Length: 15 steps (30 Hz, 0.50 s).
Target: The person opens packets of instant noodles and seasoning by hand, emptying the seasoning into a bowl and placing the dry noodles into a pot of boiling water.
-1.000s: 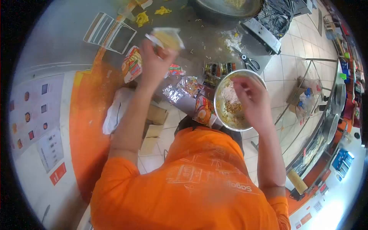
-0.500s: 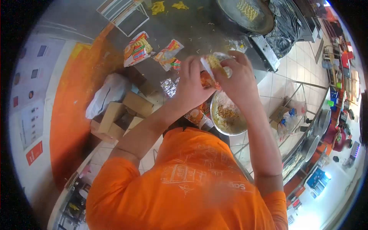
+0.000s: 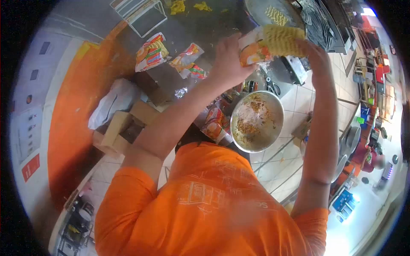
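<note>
A block of dried instant noodles (image 3: 285,40) sticks out of its torn orange-and-white packet (image 3: 253,52). My left hand (image 3: 230,62) is closed around the packet. The far end of the noodle block is gripped by my right hand (image 3: 318,59), whose fingers are partly hidden behind it. Below them stands a metal bowl (image 3: 279,123) with brown shredded bits and pale powder inside. Scissors (image 3: 272,86) lie beside the bowl, beneath the raised hands. An opened noodle packet (image 3: 151,53) and a crumpled wrapper (image 3: 188,59) rest on the dark counter.
A large round pan (image 3: 252,15) at the top right holds another noodle block (image 3: 276,15). A white wire rack (image 3: 141,17) stands at the back left. Cardboard boxes (image 3: 113,130) sit at the left, and a person (image 3: 367,158) is far off at the right.
The noodle block now stands well out of the packet. My right hand has moved right and up with its end, away from my left hand. The bowl and scissors are less covered.
</note>
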{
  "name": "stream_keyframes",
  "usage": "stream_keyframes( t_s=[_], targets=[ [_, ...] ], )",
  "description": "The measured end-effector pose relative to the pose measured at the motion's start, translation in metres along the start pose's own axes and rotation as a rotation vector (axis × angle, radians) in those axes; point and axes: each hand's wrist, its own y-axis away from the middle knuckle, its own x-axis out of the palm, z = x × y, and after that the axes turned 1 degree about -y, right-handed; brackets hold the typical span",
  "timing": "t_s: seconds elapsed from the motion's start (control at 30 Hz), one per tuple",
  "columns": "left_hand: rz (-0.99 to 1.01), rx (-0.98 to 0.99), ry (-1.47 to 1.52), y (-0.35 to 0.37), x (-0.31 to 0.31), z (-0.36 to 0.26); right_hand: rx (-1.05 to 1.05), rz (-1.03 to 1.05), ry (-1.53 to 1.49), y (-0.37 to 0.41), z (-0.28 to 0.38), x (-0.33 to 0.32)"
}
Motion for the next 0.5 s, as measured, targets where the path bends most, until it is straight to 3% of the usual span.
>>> stream_keyframes(
  t_s=[0.03,0.07,0.2,0.27,0.37,0.4,0.5],
  targets=[
    [-0.005,0.010,-0.038,-0.007,0.002,0.002,0.018,-0.046,-0.051,-0.002,0.009,-0.006],
    [0.007,0.004,0.004,-0.012,0.001,0.003,-0.027,0.048,0.004,-0.031,-0.009,-0.031],
    [-0.103,0.075,-0.062,-0.007,-0.007,0.021,0.008,-0.144,-0.049,-0.085,-0.027,-0.064],
    [-0.110,0.060,-0.026,0.012,-0.020,0.022,0.012,-0.297,0.248,-0.137,-0.062,-0.088],
    [-0.060,-0.012,-0.030,0.035,-0.042,0.022,0.061,-0.249,0.280,-0.224,-0.139,-0.107],
    [-0.085,-0.046,0.017,0.045,-0.046,0.026,0.030,-0.179,0.807,-0.235,-0.137,-0.099],
    [-0.176,0.053,-0.090,0.058,-0.070,0.047,0.024,-0.271,0.973,-0.240,-0.115,-0.060]
  ],
)
